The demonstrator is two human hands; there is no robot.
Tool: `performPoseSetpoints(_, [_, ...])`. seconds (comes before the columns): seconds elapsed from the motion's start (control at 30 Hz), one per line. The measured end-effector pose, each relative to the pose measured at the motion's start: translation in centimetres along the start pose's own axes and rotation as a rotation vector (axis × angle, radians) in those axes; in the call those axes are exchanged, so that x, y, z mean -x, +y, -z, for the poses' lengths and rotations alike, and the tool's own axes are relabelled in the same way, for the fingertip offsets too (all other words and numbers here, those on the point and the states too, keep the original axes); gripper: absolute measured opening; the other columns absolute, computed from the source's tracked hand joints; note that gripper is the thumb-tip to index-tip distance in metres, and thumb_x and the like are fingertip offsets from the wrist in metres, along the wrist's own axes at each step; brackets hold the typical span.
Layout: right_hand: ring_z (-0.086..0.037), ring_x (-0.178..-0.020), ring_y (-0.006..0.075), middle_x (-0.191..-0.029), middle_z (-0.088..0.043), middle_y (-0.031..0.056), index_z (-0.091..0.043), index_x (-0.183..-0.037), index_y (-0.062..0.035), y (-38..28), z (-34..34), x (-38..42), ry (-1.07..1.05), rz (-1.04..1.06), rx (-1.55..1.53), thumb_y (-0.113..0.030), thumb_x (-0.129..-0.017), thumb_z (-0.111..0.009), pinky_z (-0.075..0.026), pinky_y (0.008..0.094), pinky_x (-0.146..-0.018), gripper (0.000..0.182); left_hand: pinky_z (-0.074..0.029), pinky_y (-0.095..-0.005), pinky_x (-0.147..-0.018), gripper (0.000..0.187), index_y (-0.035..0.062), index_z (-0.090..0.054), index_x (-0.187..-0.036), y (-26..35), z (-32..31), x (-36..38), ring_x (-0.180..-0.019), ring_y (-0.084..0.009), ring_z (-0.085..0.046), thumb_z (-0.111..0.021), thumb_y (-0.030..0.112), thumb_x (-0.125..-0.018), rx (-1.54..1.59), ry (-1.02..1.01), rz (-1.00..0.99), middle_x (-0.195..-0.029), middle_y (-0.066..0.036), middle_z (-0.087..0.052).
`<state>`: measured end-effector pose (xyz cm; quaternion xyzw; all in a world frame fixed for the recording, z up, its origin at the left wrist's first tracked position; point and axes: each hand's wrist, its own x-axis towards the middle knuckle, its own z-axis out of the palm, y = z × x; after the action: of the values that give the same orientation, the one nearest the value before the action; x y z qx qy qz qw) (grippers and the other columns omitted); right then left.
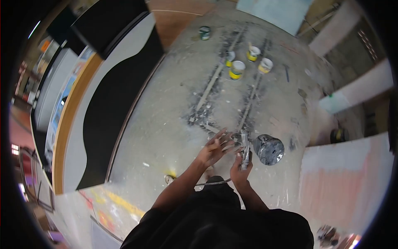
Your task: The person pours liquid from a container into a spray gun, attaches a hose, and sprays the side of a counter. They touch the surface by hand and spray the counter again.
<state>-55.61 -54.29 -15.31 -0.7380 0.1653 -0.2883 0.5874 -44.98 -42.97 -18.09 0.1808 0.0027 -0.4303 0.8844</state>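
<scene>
My right hand (240,169) is wrapped round the handle of a silvery, paint-stained spray gun (246,154). A thin hose (213,182) runs across in front of my body toward that hand. My left hand (213,151) is just left of the gun, its fingers spread and slightly blurred, with nothing held in them. Right beside the gun, a dark paint-smeared canister (269,149) shows its speckled grey top. A small round gauge-like thing (169,179) lies partly behind my left forearm.
Several paint tubs, one yellow and white (236,70), stand ahead on the stained floor (174,103), near a green can (205,32). A long black-and-white panelled counter (107,108) stands left. Pinkish-white boards (344,178) lie to the right, below pale posts (356,91).
</scene>
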Motion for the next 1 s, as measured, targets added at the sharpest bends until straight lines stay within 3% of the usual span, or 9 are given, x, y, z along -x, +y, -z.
performPoseSetpoints(0.2, [-0.059,-0.074,0.0142,-0.082,-0.061,0.0094,-0.056,-0.101,0.0025,4.5,4.1,-3.2,0.352,-0.107,0.013,-0.007,-0.098,-0.058,-0.045,0.0303,-0.063,0.01,-0.038,-0.0463,-0.107,0.085,0.0171,-0.035,-0.154,-2.9,2.9,2.9,-0.128,-0.0273,-0.049,-0.077,0.045,-0.085,0.06,0.165,0.192,-0.15,-0.01,-0.043])
performPoseSetpoints(0.47, [-0.056,-0.067,0.012,-0.075,-0.059,0.007,-0.057,-0.096,0.0013,4.8,5.1,-3.0,0.362,-0.161,0.112,-0.005,-0.097,-0.061,-0.042,0.0293,-0.058,0.008,-0.044,-0.042,-0.099,0.059,0.012,-0.052,-0.139,-3.5,-0.5,2.0,-0.115,-0.0237,-0.057,-0.074,0.037,-0.091,-0.085,0.249,0.288,-0.136,-0.01,-0.055])
performPoseSetpoints(0.53, [-0.057,-0.068,0.0116,-0.076,-0.061,0.0072,-0.058,-0.097,0.0015,4.8,4.9,-2.9,0.348,-0.148,0.112,-0.006,-0.096,-0.062,-0.043,0.0294,-0.059,0.008,-0.048,-0.0404,-0.092,0.054,0.0091,-0.056,-0.132,-3.2,-3.7,0.8,-0.109,-0.0216,-0.06,-0.078,0.032,-0.088,-0.766,0.268,0.166,-0.129,-0.011,-0.06])
performPoseSetpoints(0.57, [-0.06,-0.07,0.0132,-0.079,-0.063,0.0078,-0.059,-0.1,0.002,4.1,4.8,-3.4,0.326,-0.142,0.101,-0.006,-0.096,-0.063,-0.046,0.03,-0.062,0.01,-0.048,-0.0404,-0.092,0.054,0.0091,-0.056,-0.132,-3.0,-5.8,0.5,-0.109,-0.0216,-0.06,-0.078,0.032,-0.088,-0.765,0.272,0.166,-0.129,-0.011,-0.06])
performPoseSetpoints(0.63, [-0.062,-0.072,0.0148,-0.081,-0.066,0.0085,-0.06,-0.103,0.0025,4.4,4.6,-3.4,0.302,-0.14,0.089,-0.006,-0.095,-0.064,-0.049,0.0305,-0.065,0.012,-0.05,-0.0394,-0.091,0.059,0.0079,-0.057,-0.131,-2.6,-10.6,0.0,-0.113,-0.0258,-0.057,-0.082,0.032,-0.083,-1.434,0.048,-0.214,-0.132,-0.014,-0.056])
performPoseSetpoints(0.67, [-0.064,-0.074,0.0174,-0.083,-0.067,0.0092,-0.06,-0.107,0.0028,5.5,4.4,-3.2,0.309,-0.148,0.04,-0.007,-0.094,-0.066,-0.051,0.0319,-0.069,0.017,-0.05,-0.0394,-0.091,0.059,0.0079,-0.057,-0.131,-2.5,-12.6,-0.3,-0.113,-0.0258,-0.057,-0.082,0.032,-0.083,-1.434,0.052,-0.212,-0.132,-0.014,-0.056])
performPoseSetpoints(0.73, [-0.066,-0.076,0.0199,-0.085,-0.068,0.0098,-0.06,-0.11,0.003,6.4,4.4,-2.5,0.313,-0.16,-0.008,-0.008,-0.093,-0.067,-0.054,0.0332,-0.072,0.022,-0.048,-0.0427,-0.095,0.066,0.0111,-0.061,-0.13,-2.7,-16.0,-1.0,-0.119,-0.0321,-0.054,-0.086,0.037,-0.076,-1.696,-0.232,-0.613,-0.137,-0.017,-0.05])
performPoseSetpoints(0.83, [-0.065,-0.08,0.0197,-0.09,-0.067,0.0099,-0.059,-0.113,0.0024,6.4,4.3,-2.4,0.263,-0.13,0.017,-0.008,-0.093,-0.067,-0.053,0.0337,-0.075,0.024,-0.046,-0.0479,-0.101,0.062,0.0151,-0.064,-0.129,-3.4,-19.4,-2.9,-0.126,-0.0388,-0.048,-0.085,0.039,-0.076,-1.871,-0.452,-0.753,-0.144,-0.019,-0.044])
performPoseSetpoints(1.0, [-0.063,-0.088,0.0194,-0.098,-0.065,0.0099,-0.058,-0.117,0.0015,5.7,4.3,-2.2,0.179,-0.08,0.059,-0.008,-0.094,-0.067,-0.051,0.0345,-0.08,0.026,-0.044,-0.0527,-0.103,0.055,0.0161,-0.065,-0.129,-5.2,-20.2,-5.2,-0.13,-0.0423,-0.046,-0.08,0.034,-0.079,-1.958,-0.368,-0.854,-0.147,-0.02,-0.042])
